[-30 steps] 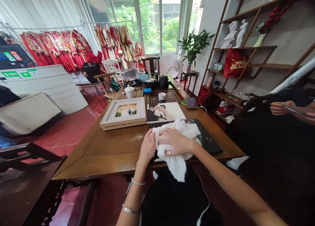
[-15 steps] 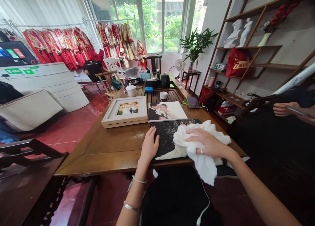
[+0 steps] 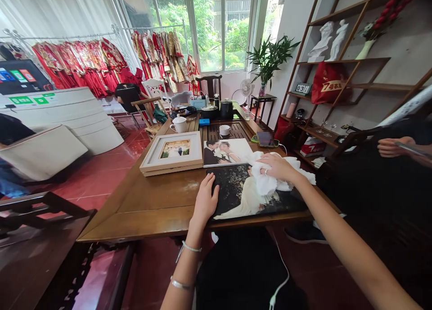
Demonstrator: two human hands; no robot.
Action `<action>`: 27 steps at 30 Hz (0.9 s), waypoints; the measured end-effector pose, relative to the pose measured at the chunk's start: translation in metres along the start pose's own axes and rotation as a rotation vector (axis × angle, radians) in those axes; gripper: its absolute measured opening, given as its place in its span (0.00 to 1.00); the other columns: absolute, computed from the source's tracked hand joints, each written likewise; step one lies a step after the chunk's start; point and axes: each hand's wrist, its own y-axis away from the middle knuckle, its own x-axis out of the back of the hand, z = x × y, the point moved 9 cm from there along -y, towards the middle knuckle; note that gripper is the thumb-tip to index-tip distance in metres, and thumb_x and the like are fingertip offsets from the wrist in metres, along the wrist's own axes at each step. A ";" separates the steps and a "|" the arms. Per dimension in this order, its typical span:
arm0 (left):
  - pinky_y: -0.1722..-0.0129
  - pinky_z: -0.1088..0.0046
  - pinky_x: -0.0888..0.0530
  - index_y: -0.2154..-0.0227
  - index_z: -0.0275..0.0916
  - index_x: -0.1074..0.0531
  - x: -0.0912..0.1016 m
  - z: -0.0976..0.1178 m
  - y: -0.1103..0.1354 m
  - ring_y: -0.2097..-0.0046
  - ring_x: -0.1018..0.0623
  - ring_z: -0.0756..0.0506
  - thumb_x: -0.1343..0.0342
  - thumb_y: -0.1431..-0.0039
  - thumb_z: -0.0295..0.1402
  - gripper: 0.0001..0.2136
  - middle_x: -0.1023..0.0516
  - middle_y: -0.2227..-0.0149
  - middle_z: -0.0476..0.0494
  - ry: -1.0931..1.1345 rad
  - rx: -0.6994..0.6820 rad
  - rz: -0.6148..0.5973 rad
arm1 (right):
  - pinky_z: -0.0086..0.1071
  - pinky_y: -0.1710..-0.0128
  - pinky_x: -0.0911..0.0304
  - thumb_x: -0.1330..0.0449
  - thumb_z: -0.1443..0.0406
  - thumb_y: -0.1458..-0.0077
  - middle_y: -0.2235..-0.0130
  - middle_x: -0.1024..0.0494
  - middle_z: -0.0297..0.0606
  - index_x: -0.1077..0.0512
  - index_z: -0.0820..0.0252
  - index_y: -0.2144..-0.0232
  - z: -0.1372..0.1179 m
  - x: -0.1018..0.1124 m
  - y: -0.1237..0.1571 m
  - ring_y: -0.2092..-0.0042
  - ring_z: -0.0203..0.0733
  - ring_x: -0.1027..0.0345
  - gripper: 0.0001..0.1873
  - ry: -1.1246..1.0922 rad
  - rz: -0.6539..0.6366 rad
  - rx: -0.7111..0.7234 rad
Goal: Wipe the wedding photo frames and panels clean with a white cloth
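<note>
A dark photo panel (image 3: 236, 190) showing a figure in a white dress lies flat at the near edge of the wooden table (image 3: 151, 206). My left hand (image 3: 205, 202) rests with fingers stretched out on the panel's left edge. My right hand (image 3: 275, 166) presses a crumpled white cloth (image 3: 270, 181) onto the panel's far right part, fingers closed over the cloth. A ring shows on one finger.
Behind the panel lie a lighter wedding photo (image 3: 226, 151) and a white framed picture (image 3: 172, 153). Farther back stand a cup (image 3: 178, 124), a tea tray with kettle (image 3: 226, 110) and a phone (image 3: 266, 140). Another person's hand (image 3: 391, 147) is at the right. Shelves line the right wall.
My right hand swept the cloth from the panel's left near corner over to the right, then up to its far right part. The left hand has stayed on the left edge.
</note>
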 end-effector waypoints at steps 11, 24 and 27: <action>0.34 0.57 0.40 0.44 0.32 0.33 0.000 0.001 0.000 0.34 0.37 0.40 0.53 0.36 0.31 0.19 0.34 0.37 0.32 -0.030 0.028 0.014 | 0.50 0.49 0.39 0.44 0.65 0.48 0.44 0.28 0.44 0.25 0.51 0.50 -0.040 0.011 0.073 0.44 0.57 0.37 0.22 0.065 0.149 0.103; 0.34 0.56 0.41 0.44 0.33 0.32 -0.001 -0.002 -0.001 0.34 0.36 0.40 0.52 0.36 0.32 0.19 0.33 0.38 0.32 -0.015 -0.008 0.016 | 0.52 0.44 0.41 0.40 0.63 0.50 0.44 0.27 0.43 0.24 0.52 0.50 -0.045 0.010 0.086 0.43 0.57 0.37 0.22 -0.056 0.086 0.190; 0.34 0.55 0.41 0.44 0.33 0.32 -0.001 -0.003 0.000 0.34 0.36 0.40 0.52 0.36 0.32 0.19 0.33 0.38 0.31 -0.020 -0.013 0.015 | 0.51 0.43 0.42 0.41 0.62 0.48 0.43 0.28 0.44 0.25 0.53 0.50 -0.037 0.007 0.055 0.42 0.56 0.38 0.22 -0.020 0.072 0.131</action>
